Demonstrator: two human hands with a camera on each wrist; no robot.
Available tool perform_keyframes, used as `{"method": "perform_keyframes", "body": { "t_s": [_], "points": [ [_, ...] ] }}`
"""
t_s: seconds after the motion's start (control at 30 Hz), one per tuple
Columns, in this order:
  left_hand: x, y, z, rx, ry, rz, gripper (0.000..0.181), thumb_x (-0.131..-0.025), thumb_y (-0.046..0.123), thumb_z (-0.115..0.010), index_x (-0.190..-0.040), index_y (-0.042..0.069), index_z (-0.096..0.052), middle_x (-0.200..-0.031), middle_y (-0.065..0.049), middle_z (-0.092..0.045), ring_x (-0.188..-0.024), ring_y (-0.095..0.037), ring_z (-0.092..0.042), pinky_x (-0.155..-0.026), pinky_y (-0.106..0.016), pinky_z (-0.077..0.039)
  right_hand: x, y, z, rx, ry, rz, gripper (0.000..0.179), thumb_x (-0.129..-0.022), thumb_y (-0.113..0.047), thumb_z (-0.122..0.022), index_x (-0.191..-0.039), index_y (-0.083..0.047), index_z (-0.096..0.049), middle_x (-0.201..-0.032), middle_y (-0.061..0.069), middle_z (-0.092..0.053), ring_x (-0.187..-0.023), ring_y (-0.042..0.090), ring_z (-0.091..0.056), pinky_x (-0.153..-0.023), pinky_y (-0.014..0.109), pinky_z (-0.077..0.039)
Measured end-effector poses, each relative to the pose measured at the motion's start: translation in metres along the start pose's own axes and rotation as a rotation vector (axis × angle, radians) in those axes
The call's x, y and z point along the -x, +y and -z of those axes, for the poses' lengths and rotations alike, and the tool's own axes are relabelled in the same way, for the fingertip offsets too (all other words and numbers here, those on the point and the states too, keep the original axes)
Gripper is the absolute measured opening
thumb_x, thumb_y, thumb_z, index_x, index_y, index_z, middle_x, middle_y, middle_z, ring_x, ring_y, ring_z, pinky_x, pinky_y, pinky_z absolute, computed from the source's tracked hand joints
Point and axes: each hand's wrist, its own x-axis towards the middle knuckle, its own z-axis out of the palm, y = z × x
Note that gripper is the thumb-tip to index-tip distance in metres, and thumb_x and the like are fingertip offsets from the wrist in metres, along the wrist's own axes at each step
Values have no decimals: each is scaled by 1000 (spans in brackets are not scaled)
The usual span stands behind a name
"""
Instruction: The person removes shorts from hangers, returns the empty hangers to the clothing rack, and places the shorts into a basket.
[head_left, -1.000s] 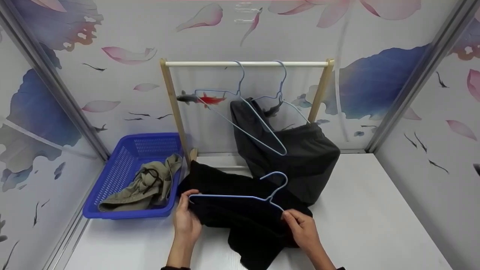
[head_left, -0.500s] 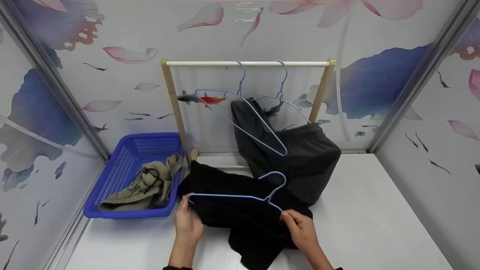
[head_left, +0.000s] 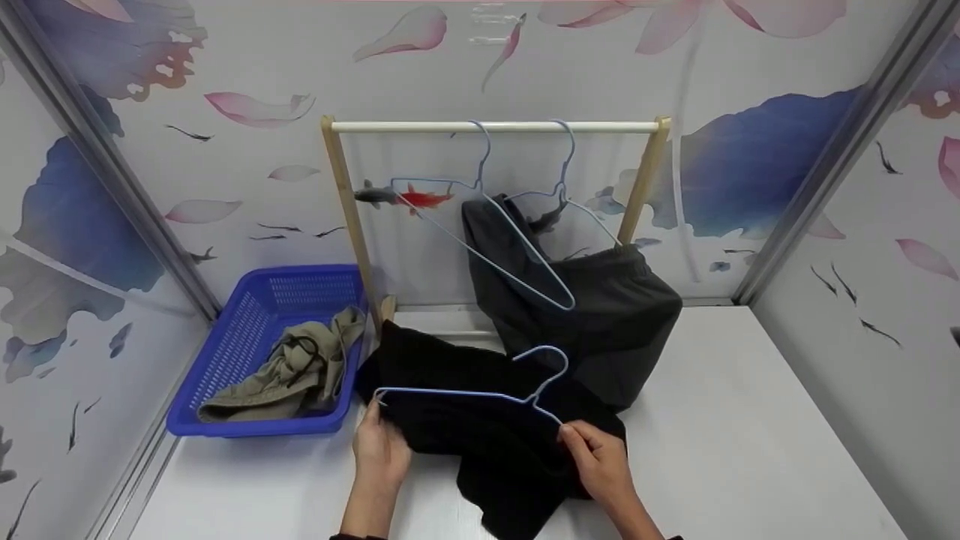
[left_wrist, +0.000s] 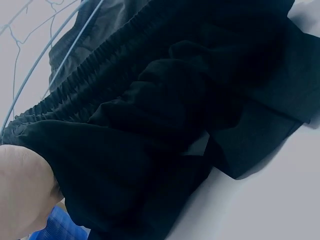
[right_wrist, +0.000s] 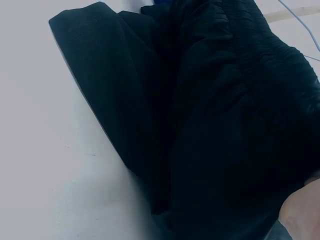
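A blue wire clothes hanger [head_left: 457, 391] lies across a pair of black shorts [head_left: 495, 442], its hook pointing up. My left hand [head_left: 381, 450] holds the hanger's left end together with the edge of the shorts. On the other side my right hand [head_left: 600, 461] pinches the hanger's right arm, thumb on top, at the shorts' edge. The gathered elastic waistband [left_wrist: 85, 82] shows in the left wrist view, with part of the left hand [left_wrist: 25, 192] beside it. In the right wrist view the shorts [right_wrist: 200, 125] cover most of the frame and hide the right fingertips.
Behind the shorts stands a rack with a white rail [head_left: 420, 128]. A bare hanger [head_left: 435, 181] and a hanger with dark grey shorts [head_left: 607, 322] hang there. A blue basket [head_left: 255, 429] with khaki clothing [head_left: 300, 371] stands left. Patterned walls enclose the white table [head_left: 750, 450].
The hanger's hook has shifted slightly left, and the left hand has moved slightly down and right. Both hands keep their hold; rack and basket stay put.
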Motion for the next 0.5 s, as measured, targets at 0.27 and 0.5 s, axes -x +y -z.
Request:
{"method": "perform_keyframes", "body": {
  "t_s": [0.27,0.5],
  "points": [
    [2,-1,4,-137,38,-23,35,-113,33,-20,-137,14,-37,-145,2,-35,-126,-6,-44,-103,-22,-41,3,14,-4,22,13,12,26,-91,15,-64,-73,-4,-66,-67,7,-63,-65,2,-55,-63,14,-44],
    [3,-2,6,-196,17,3,34,-113,33,-15,-134,15,-34,-160,0,-15,-139,-11,-30,-103,-21,-40,3,12,-7,8,7,9,26,-91,15,-64,-73,-4,-66,-66,6,-62,-64,0,-52,-60,15,-44]
  ]
}}
